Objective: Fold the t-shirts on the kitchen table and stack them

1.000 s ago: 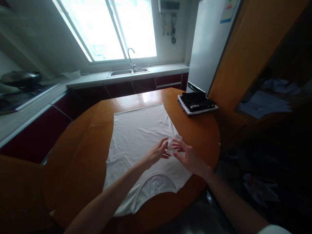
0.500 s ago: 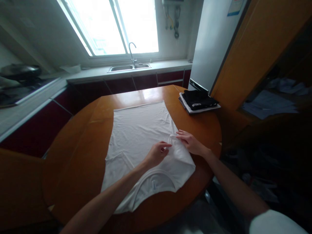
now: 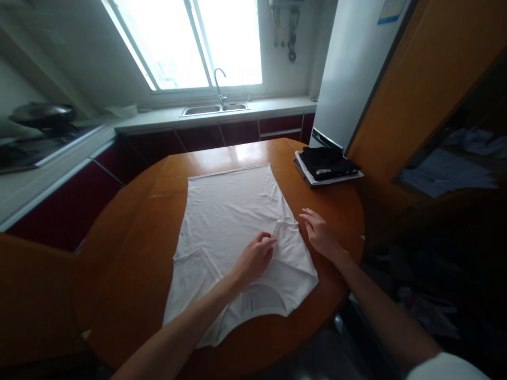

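Observation:
A white T-shirt lies spread on the table, its neckline towards me and its hem at the far side. Its right-hand sleeve is folded inward over the body; the left-hand sleeve lies partly under my forearm. My left hand rests on the shirt beside the folded sleeve's cuff, fingers loosely bent and a little apart, gripping nothing that I can see. Just off the shirt's right edge is my right hand, open and empty, with its fingers stretched forward.
The round wooden table carries a stack of folded clothes, black on top, at the far right. Behind it are a counter with a sink, a window and a fridge. A lidded pan sits on the stove at left.
My right hand has moved off the folded sleeve to the right, away from the shirt. My left hand has shifted slightly nearer me, still by the cuff. The view has turned slightly.

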Available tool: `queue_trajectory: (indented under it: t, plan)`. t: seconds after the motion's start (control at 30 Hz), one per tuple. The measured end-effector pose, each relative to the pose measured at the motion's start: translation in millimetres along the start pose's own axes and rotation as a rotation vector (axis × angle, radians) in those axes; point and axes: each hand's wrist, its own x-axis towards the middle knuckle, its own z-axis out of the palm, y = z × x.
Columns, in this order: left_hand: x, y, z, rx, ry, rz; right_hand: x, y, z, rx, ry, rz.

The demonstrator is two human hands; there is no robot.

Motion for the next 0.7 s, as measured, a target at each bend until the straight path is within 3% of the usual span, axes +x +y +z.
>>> queue_trajectory:
  t: [0.07,0.13,0.27,0.4,0.53,0.7]
  plan:
    - [-1,3,-2.7,0.114,0.042,0.026,-11,-10,-3,0.033,0.059,0.025]
    - [-2,3,-3.6,0.19,0.055,0.046,-28,-22,-5,0.046,0.028,0.0]
    - [-1,-2,-0.1,0.241,0.001,0.084,-68,-40,-7,-0.067,-0.18,-0.051]
    - [-1,-5,2.4,0.278,-0.018,0.088,-100,-40,-12,-0.24,-0.392,-0.025]
    - [0,-3,2.4,0.281,-0.003,0.083,-118,-42,-16,-0.283,-0.49,-0.031]
    - [1,-3,3.2,0.261,0.004,0.081,-124,-51,-15,-0.265,-0.485,-0.051]
